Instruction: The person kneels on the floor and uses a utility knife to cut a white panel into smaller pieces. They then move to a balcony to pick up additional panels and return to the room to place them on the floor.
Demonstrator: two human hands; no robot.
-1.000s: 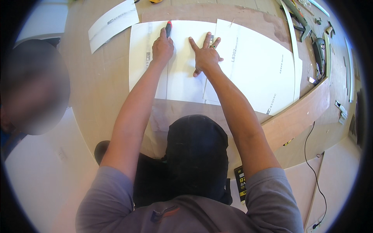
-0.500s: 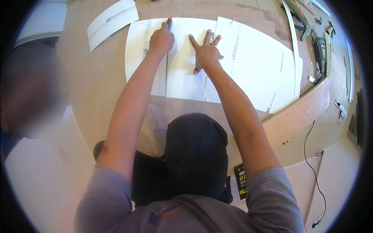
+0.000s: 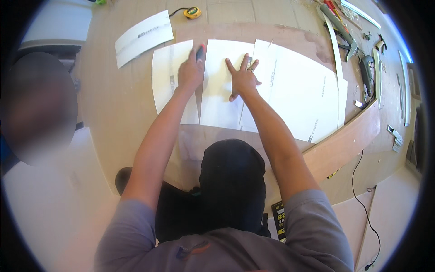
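Currently listed, one left hand: I am curling its fingers round a slim, dark-handled tool with a red end, at upper centre of the frame; whether a blade is showing, I cannot tell.

Item, one right hand: I am spreading its fingers wide, gripping nothing, and laying them on a smooth white flat panel, upper centre.

Item, one narrow white strip with grey print, left of centre: it is lying beneath my left hand, its gap from the panel widening toward the top of the frame and nearly closing at the bottom.

Item, one broad white sheet, right of centre: it is adjoining the panel; whether edges are overlapping, I cannot tell.

Handling note: I should be bearing down evenly through the spread fingers, leaving them clear of the tool, and guiding the strip flat, so that its lower corner is not catching on the panel.

Surroundings: a yellow rounded tape measure is lying at the top; a long reddish-brown wooden board is slanting at right.
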